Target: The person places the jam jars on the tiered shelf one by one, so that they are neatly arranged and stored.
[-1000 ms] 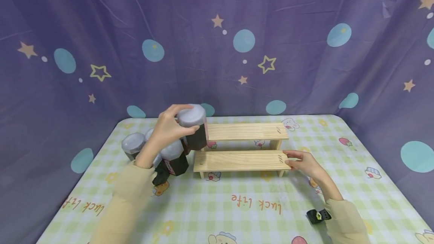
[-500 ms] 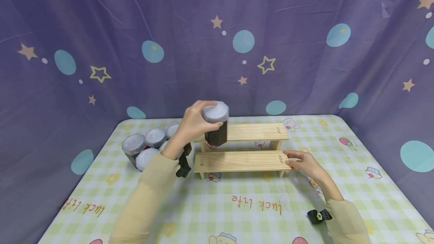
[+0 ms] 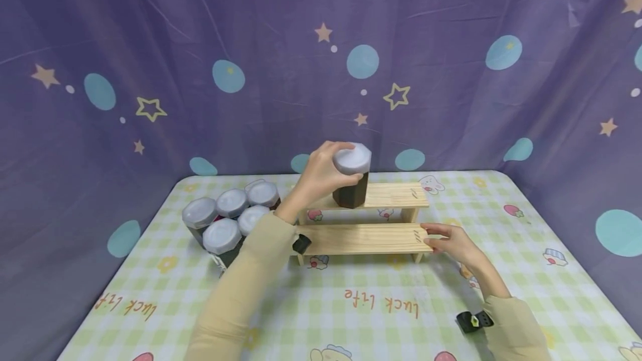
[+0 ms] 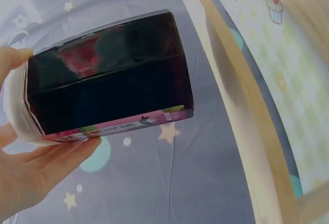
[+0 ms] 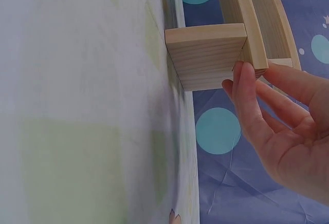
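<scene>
My left hand (image 3: pixel 317 174) grips a jar (image 3: pixel 352 189) by its white lid, thumb on one side and fingers on the other. Dark contents fill the jar, and a pink label runs along one side in the left wrist view. It hangs upright over the upper board of a two-step wooden shelf (image 3: pixel 361 238); in the left wrist view a gap separates its base (image 4: pixel 180 64) from the board edge (image 4: pixel 241 90). At the shelf's right end, my right hand (image 3: pixel 455 245) pinches the lower board's corner (image 5: pixel 256 54) between thumb and fingers.
Several more white-lidded jars (image 3: pixel 222 237) stand grouped on the table left of the shelf, near my left forearm. A green checked tablecloth (image 3: pixel 381 330) covers the table. Behind it hangs a purple curtain (image 3: pixel 281 127) with stars and blue dots.
The left hand has carried the jar rightward and slightly up, from the shelf's left end to over the upper board's middle. My right hand stays on the lower board.
</scene>
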The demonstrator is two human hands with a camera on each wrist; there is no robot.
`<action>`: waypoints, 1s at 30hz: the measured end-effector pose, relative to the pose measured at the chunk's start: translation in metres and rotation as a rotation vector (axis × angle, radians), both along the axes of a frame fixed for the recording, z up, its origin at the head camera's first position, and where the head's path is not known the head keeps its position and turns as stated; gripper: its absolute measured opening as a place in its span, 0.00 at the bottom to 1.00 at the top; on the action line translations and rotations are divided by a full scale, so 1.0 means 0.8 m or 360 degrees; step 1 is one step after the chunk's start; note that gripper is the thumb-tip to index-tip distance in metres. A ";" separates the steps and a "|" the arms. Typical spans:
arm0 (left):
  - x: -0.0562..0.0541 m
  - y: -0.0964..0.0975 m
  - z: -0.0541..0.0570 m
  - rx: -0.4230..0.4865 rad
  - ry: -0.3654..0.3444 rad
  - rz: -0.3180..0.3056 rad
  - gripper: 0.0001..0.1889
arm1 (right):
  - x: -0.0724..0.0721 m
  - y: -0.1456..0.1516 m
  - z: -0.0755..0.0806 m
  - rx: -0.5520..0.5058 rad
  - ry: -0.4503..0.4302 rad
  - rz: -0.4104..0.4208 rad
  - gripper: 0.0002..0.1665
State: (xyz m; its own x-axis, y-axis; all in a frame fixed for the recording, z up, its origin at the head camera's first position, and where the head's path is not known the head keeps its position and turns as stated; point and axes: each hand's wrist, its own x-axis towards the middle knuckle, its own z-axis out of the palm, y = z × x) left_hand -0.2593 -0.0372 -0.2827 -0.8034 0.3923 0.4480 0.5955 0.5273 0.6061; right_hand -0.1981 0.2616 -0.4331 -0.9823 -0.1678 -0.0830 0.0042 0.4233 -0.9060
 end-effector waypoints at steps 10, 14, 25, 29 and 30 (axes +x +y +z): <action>-0.009 0.038 -0.001 -0.0064 -0.0002 -0.0021 0.28 | 0.002 0.000 0.002 -0.0021 -0.0002 -0.0009 0.29; -0.014 0.049 -0.002 -0.0086 -0.0006 -0.0014 0.29 | 0.002 0.000 0.002 -0.0020 0.0004 0.0002 0.29; -0.023 0.073 -0.012 -0.0077 0.0002 0.0003 0.28 | 0.002 -0.002 0.003 -0.0004 0.0008 0.0013 0.29; -0.027 0.081 -0.015 -0.0076 0.0030 0.0014 0.28 | 0.002 -0.001 0.003 -0.0006 0.0015 0.0018 0.28; -0.028 0.083 -0.015 -0.0079 0.0038 0.0018 0.28 | 0.001 -0.001 0.003 -0.0007 0.0019 0.0019 0.28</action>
State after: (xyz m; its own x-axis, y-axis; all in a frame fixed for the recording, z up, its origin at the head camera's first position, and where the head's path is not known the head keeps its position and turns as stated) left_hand -0.2813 0.0291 -0.2949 -0.7972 0.4053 0.4475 0.6033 0.5630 0.5648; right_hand -0.1970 0.2608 -0.4308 -0.9811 -0.1800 -0.0708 -0.0114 0.4193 -0.9078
